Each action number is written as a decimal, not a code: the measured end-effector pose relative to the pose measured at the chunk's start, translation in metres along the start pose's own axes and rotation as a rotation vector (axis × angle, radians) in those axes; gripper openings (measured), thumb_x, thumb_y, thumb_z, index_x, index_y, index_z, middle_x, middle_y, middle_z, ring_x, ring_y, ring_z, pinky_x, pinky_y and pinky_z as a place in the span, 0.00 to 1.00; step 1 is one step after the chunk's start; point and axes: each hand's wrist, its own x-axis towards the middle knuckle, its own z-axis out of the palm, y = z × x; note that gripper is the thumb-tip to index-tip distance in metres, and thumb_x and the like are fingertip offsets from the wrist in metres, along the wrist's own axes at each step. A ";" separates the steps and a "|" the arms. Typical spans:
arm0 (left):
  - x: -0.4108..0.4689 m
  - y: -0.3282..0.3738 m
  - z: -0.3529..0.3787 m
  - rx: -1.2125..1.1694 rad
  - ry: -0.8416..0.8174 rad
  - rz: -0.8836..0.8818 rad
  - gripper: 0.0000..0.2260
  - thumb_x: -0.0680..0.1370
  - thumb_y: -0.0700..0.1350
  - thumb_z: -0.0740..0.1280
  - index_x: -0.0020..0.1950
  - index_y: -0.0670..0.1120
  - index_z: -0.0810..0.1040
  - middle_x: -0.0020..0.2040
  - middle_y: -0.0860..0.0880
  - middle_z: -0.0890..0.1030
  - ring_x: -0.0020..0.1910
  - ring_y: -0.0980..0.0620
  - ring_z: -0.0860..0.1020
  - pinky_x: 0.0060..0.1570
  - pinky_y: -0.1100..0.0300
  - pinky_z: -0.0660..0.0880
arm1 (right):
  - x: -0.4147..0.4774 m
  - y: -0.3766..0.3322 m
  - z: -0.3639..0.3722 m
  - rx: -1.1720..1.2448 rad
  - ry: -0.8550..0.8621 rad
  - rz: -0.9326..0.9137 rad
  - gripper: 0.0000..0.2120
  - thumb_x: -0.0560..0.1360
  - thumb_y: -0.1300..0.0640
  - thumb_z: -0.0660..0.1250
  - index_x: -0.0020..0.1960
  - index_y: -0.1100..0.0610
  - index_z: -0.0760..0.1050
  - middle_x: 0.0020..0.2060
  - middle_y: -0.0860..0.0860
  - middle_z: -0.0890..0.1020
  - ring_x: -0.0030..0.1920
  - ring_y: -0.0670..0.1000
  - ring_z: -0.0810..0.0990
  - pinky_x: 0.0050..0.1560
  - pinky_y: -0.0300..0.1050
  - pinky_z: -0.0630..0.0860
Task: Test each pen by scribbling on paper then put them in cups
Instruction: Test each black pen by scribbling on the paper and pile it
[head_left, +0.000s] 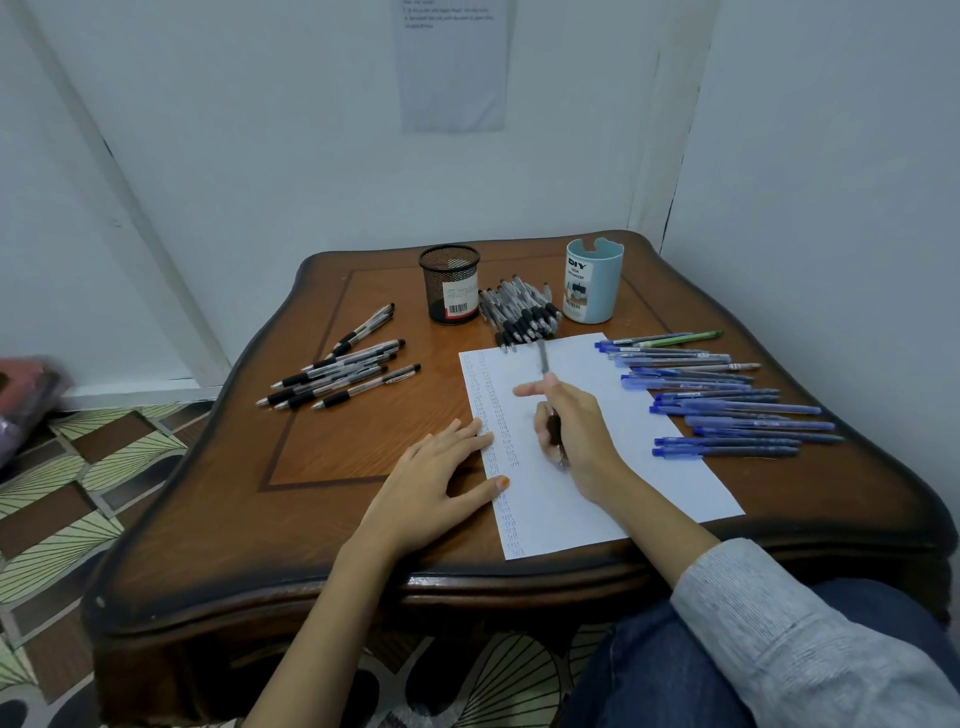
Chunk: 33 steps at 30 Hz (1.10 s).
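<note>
Head view: hands (436, 483) on paper (675, 478) with pen (543, 358)

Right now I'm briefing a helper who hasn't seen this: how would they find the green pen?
On the wooden table, find the light blue cup. To its right begins a row of blue pens; the green pen lies farthest back, the only green one.

Two cups are counted beyond the right hand (576, 431): one black wire-mesh cup (451, 283) and one pale blue plastic cup (592, 283). One white paper sheet (587, 364) is seen under that hand, and one grey dark-grip pen (543, 358) is gripped in it. About seven clear black-grip pens (337, 371) are counted beyond the left hand (431, 483). Roughly fifteen blue pens (727, 410) and one green pen (685, 339) are counted right of the right hand. The heaped black-grip pens (519, 312) between the cups cannot be counted.
</note>
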 end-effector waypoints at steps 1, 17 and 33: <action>0.000 0.000 0.000 -0.001 -0.003 -0.001 0.29 0.76 0.65 0.58 0.75 0.58 0.62 0.76 0.60 0.57 0.74 0.66 0.50 0.71 0.62 0.45 | -0.001 0.000 0.000 -0.019 -0.009 0.007 0.17 0.83 0.49 0.52 0.57 0.54 0.78 0.26 0.51 0.73 0.22 0.44 0.66 0.20 0.35 0.63; 0.001 0.000 -0.001 -0.021 -0.047 -0.038 0.33 0.73 0.72 0.54 0.75 0.60 0.61 0.74 0.65 0.55 0.73 0.67 0.49 0.74 0.58 0.45 | -0.002 -0.002 0.004 -0.093 0.024 -0.012 0.10 0.82 0.52 0.58 0.51 0.55 0.76 0.26 0.52 0.70 0.19 0.43 0.63 0.20 0.34 0.62; 0.012 -0.007 -0.005 -0.159 0.037 -0.067 0.28 0.68 0.73 0.55 0.65 0.63 0.72 0.67 0.69 0.67 0.68 0.69 0.61 0.68 0.58 0.57 | 0.024 -0.015 -0.018 -0.134 -0.109 0.068 0.14 0.75 0.62 0.70 0.60 0.59 0.79 0.43 0.53 0.82 0.33 0.44 0.77 0.33 0.31 0.75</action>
